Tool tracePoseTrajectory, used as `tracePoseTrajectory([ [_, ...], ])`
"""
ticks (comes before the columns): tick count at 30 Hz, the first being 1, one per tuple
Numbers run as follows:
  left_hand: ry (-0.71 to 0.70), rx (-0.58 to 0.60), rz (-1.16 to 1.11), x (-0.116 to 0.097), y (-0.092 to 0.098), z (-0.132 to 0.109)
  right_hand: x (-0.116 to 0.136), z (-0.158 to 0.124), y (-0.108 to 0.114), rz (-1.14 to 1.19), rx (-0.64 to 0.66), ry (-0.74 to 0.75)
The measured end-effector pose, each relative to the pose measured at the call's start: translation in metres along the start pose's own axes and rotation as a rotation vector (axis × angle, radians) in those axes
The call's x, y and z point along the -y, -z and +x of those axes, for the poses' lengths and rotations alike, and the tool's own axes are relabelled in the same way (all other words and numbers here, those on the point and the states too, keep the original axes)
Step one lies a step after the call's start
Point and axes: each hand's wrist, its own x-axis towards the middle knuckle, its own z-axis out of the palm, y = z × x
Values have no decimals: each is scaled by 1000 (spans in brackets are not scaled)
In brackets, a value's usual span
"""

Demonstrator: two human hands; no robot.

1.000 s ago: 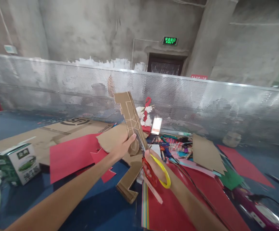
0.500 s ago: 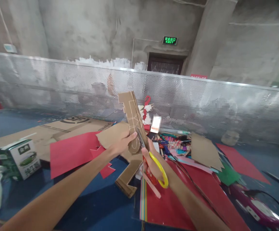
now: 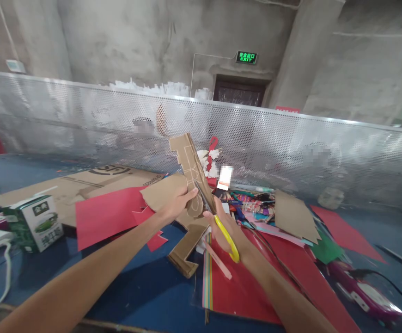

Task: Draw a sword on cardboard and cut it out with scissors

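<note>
Near the middle of the view, my left hand [image 3: 177, 201] grips a brown cardboard piece [image 3: 187, 159] with pale outlines drawn on it, thumb on its front. My right hand [image 3: 223, 226] is closed on scissors [image 3: 229, 241] with a yellow handle. The scissor blades lie against the cardboard, running up and to the left across its lower part. A long strip at the cardboard's right side stands partly apart from the rest. Below my hands, a bent cardboard offcut [image 3: 185, 252] rests on the blue table [image 3: 135, 282].
Red paper [image 3: 107, 217] and a green-white carton [image 3: 39, 224] are at left. At right are a red sheet pack [image 3: 249, 286], coloured pens [image 3: 256, 203], green paper [image 3: 326, 245] and a purple device [image 3: 367, 293]. A perforated metal screen [image 3: 273, 148] stands behind.
The scissor handles have closed somewhat, and the red inner part is no longer visible. The cardboard has shifted slightly in my left hand's grip. The whole view has moved a little.
</note>
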Motion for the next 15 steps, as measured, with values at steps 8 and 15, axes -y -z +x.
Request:
tracePoseTrajectory([
  [8,-64,83,51,-5,-2,-2,2,-4,-6,355,88,-59],
  [15,-58,96,65,-4,-2,-4,6,-6,-2,274,35,-12],
])
